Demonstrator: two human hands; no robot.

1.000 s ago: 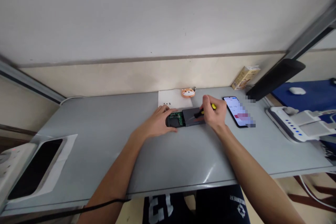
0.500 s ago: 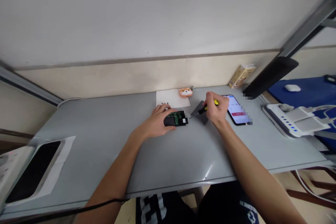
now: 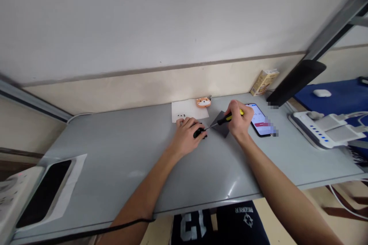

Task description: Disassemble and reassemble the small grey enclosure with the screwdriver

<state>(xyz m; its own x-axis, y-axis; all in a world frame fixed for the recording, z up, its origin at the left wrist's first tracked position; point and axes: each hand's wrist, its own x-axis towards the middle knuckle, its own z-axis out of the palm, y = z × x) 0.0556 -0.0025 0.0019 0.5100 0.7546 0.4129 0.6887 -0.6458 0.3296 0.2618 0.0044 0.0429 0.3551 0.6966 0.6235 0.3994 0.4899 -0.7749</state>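
Note:
My left hand (image 3: 187, 136) is closed round a small black electronic device (image 3: 198, 133) on the desk and covers most of it. Its circuit board is hidden in this view. In my right hand (image 3: 240, 119) is a screwdriver (image 3: 223, 121) with a black and yellow handle. The thin shaft points left, and its tip reaches the device beside my left fingertips; whether it touches a screw is too small to tell. Under the shaft lies a flat dark grey piece (image 3: 220, 131). Behind my left hand, several tiny dark screws (image 3: 181, 115) rest on white paper (image 3: 179, 108).
An orange animal-face case (image 3: 204, 102) sits on the paper's right part. A lit phone (image 3: 261, 122) lies right of my right hand, with a power strip (image 3: 312, 132) beyond. A carton (image 3: 263, 82) stands by the wall. At far left lies a dark-screened phone (image 3: 44, 193).
My left hand has slid right over the device, covering the green board that showed before. The screwdriver tip has met the device, and the screws on the paper are more visible.

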